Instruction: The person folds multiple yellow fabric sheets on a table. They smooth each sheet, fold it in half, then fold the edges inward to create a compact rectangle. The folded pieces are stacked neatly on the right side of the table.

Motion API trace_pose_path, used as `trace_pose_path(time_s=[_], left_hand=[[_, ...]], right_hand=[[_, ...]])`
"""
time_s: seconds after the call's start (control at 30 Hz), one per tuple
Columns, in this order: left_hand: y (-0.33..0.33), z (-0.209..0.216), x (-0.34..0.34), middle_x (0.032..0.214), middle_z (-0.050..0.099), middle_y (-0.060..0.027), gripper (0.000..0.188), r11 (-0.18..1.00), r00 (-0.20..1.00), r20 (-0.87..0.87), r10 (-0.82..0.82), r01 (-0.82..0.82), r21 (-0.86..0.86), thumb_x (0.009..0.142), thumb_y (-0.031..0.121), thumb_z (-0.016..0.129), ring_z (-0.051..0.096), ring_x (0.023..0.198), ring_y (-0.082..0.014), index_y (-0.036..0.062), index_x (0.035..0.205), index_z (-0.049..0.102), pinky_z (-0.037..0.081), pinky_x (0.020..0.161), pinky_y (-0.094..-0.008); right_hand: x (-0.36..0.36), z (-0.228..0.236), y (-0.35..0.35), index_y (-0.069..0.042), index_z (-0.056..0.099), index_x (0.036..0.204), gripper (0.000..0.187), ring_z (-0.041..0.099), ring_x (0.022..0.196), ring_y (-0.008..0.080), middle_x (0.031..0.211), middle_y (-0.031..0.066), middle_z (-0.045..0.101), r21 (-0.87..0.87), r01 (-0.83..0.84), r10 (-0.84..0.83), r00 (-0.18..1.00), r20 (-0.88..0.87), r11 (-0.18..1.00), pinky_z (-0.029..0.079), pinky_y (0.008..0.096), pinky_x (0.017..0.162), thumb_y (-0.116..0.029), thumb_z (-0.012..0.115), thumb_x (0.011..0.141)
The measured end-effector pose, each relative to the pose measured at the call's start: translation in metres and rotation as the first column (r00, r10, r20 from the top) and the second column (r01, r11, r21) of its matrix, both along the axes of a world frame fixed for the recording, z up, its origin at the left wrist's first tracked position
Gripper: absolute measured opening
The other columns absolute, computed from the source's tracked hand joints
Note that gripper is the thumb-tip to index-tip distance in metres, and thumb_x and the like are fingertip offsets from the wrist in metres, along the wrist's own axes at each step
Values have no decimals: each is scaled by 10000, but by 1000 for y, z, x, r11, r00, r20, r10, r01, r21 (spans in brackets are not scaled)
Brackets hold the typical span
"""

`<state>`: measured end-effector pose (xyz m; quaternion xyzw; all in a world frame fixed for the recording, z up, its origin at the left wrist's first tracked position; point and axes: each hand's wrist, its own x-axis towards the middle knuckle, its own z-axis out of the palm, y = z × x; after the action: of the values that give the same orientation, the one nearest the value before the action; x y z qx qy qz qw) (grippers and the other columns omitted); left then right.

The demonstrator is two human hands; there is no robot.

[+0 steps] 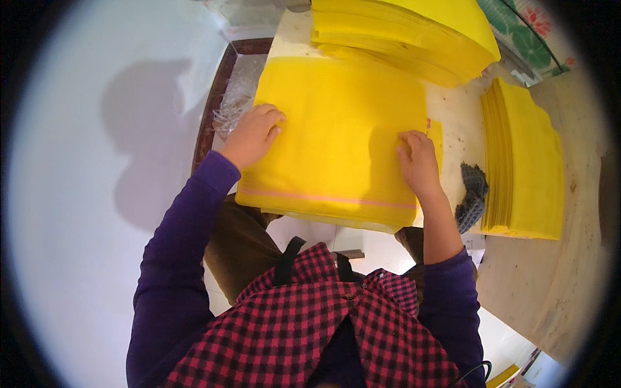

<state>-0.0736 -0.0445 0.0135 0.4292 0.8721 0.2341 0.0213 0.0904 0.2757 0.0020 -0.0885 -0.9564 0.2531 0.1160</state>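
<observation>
A flat yellow piece of cloth point(336, 136), with a pink line near its near edge, lies in front of me and overhangs the table edge. At its left side my left hand point(255, 134) has bent fingers, with thumb and forefinger pinched on the cloth. My right hand point(419, 161) is at the right side, fingers curled and thumb close to them, pinching the cloth there. Whether more layers lie under the top one is hard to make out. A small yellow piece with a red mark point(436, 136) shows beyond my right hand.
A tall stack of yellow cloth point(401, 39) stands at the far side, another yellow stack point(527, 161) at the right. Between that one and my right arm lies a dark grey crumpled cloth point(472, 197). Clear plastic point(236, 97) sits in a brown-edged frame point(208, 123) at the left.
</observation>
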Motion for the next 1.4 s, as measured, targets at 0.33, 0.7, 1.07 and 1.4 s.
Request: trace_pose_path(time_s=[0.33, 0.7, 1.07, 1.4], left_hand=[[-9, -4, 19, 1000, 602, -150, 151, 998, 1000, 7, -27, 26, 53, 833, 58, 575, 550, 997, -350, 19, 972, 619, 438, 883, -423], [-17, -2, 31, 1062, 581, -169, 193, 998, 997, 55, -54, 53, 15, 844, 42, 568, 541, 1033, -358, 6, 1031, 598, 436, 911, -416], [-59, 12, 28, 1100, 600, -130, 278, 998, 992, 110, -56, 51, 44, 777, 76, 657, 539, 1074, -336, 44, 1052, 621, 419, 946, -416], [-83, -1, 42, 1089, 605, -116, 271, 995, 993, 73, -92, 94, -15, 765, 60, 658, 540, 1066, -324, 41, 1034, 632, 424, 943, -406]], right_hand=[[14, -3, -16, 7, 603, 1098, 289, 500, 1126, 382, 1184, 198, 568, 40, -27, 26, 1000, 11, 999, 400, 414, 990, -79, 615, 822], [34, -1, -10, 4, 611, 1101, 302, 521, 1097, 387, 1156, 205, 585, 17, -63, 63, 998, -8, 998, 413, 435, 981, -80, 632, 811], [60, 12, -8, -9, 617, 1116, 284, 518, 1152, 362, 1208, 194, 572, -73, 11, -18, 995, -99, 997, 412, 405, 1001, -51, 620, 836], [150, 21, -12, -18, 624, 1090, 240, 539, 1152, 325, 1203, 170, 586, -210, 258, -259, 966, 21, 943, 402, 395, 1003, -26, 602, 852]])
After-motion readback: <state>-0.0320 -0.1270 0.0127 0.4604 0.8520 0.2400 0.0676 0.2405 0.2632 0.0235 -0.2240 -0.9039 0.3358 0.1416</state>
